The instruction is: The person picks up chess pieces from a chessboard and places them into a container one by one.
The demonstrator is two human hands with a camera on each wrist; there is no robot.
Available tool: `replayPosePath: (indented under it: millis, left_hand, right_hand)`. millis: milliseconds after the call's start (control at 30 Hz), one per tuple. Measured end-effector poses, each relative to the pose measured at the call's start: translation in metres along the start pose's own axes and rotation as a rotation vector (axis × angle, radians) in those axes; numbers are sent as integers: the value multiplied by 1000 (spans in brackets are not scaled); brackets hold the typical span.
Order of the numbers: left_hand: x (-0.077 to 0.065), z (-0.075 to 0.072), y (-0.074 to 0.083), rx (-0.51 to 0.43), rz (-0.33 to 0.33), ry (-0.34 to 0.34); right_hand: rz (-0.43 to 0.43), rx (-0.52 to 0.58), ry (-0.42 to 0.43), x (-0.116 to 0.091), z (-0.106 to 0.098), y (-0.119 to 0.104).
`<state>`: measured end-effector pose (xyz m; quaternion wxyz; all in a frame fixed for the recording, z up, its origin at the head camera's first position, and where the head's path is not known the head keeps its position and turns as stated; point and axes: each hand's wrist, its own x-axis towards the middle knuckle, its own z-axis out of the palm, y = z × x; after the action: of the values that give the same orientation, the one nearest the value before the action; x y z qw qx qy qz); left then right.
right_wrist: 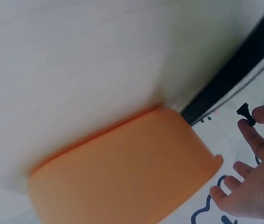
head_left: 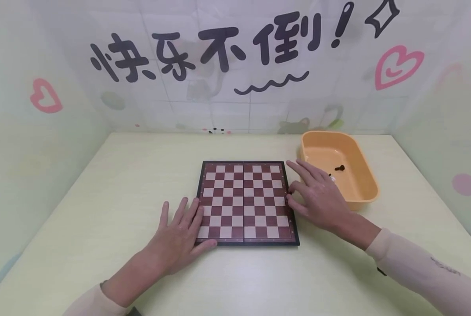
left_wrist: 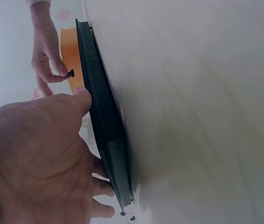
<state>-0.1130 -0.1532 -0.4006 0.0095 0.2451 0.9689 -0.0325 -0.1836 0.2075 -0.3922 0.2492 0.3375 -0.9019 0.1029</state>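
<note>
A chessboard [head_left: 243,202] with dark red and white squares and a black rim lies flat on the table. My left hand [head_left: 176,243] rests at its left edge, fingers extended along the rim and thumb at the near left corner. Over the right edge of the board is my right hand [head_left: 322,199]. Its thumb and index finger pinch a small black chess pawn [right_wrist: 245,113], which shows plainly in the right wrist view, while the other fingers spread apart. In the left wrist view the pawn [left_wrist: 70,73] is held above the board's dark side [left_wrist: 101,100].
Right of the board stands an orange plastic bin [head_left: 354,186], partly behind my right hand. Inside it lie a black chess piece [head_left: 339,168] and a white piece [head_left: 332,178], the latter half hidden by the hand. A printed sheet [head_left: 219,105] covers the wall behind the table.
</note>
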Motion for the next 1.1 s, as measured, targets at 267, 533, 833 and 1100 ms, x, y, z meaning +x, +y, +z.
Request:
replayPosePath:
  millis: [267, 533, 833, 1100]
  left_hand:
    - [-1, -1, 2, 3, -3, -27]
    - [-2, 0, 1, -6, -8, -22]
    - [-2, -2, 2, 10, -4, -25]
    - [-2, -3, 2, 16, -3, -27]
  right_hand:
    - [52, 2, 33, -1, -17, 14]
    - [62, 26, 110, 1, -26, 30]
    - [238, 59, 32, -6, -39, 41]
    - [331, 50, -20, -13, -46, 51]
